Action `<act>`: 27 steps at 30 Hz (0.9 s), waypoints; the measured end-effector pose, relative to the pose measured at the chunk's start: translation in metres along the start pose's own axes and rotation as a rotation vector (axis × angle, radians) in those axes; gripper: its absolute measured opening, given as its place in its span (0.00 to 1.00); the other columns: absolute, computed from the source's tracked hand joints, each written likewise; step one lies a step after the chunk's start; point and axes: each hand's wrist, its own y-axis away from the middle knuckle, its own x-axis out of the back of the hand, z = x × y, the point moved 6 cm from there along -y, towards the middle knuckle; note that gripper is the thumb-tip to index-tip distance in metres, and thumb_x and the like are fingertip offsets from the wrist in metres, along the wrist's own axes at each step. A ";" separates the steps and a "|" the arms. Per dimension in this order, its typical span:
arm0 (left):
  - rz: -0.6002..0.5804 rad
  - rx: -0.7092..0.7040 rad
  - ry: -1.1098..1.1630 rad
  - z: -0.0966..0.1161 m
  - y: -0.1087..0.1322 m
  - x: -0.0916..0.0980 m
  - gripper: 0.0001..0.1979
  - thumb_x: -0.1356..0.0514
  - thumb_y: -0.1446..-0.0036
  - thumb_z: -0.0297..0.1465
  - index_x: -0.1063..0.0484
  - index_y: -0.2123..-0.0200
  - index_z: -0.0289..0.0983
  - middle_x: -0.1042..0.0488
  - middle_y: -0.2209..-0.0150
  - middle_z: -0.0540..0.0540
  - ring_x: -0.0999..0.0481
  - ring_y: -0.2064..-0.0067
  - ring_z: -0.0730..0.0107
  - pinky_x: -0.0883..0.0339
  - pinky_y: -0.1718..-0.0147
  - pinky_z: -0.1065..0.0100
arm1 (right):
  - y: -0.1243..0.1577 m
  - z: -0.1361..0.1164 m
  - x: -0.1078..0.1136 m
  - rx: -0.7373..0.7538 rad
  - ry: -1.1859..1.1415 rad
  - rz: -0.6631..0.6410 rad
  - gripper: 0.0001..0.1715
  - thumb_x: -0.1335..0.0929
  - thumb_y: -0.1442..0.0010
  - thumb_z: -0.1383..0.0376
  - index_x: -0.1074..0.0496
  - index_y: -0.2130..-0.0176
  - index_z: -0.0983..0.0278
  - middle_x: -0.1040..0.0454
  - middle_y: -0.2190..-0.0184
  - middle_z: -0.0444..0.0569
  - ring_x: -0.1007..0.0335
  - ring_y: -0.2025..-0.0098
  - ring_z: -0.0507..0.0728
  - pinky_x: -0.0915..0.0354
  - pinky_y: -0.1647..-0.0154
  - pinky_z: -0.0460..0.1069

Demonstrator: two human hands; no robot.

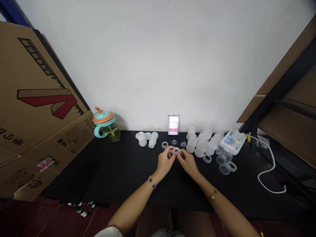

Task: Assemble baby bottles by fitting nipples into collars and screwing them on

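Between my two hands is a small translucent ring [176, 150], pinched from both sides above the black table. My left hand [166, 162] grips its left edge with the fingertips, and my right hand [188, 162] has its right edge. Just beyond lie a white ring [165, 144] and two small clear discs, one of them a round disc [183, 144]. Several frosted white bottles [200, 148] stand close to the right of my right hand, with another ring [207, 159] in front of them. White bottle-shaped parts [142, 139] sit to the left.
A teal-lidded jug [106, 126] with green leaves stands at the back left by a large cardboard box [44, 98]. Clear cups [224, 169] and a white device [233, 141] with a white cable [273, 161] are on the right. A blurred screen [173, 125] leans against the wall.
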 end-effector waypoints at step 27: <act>0.004 -0.021 -0.055 0.003 0.001 0.000 0.10 0.42 0.38 0.36 0.28 0.55 0.41 0.23 0.71 0.52 0.29 0.74 0.72 0.38 0.73 0.72 | 0.001 0.000 0.000 0.024 0.029 0.024 0.17 0.36 0.35 0.53 0.33 0.71 0.60 0.36 0.79 0.39 0.41 0.76 0.52 0.47 0.74 0.47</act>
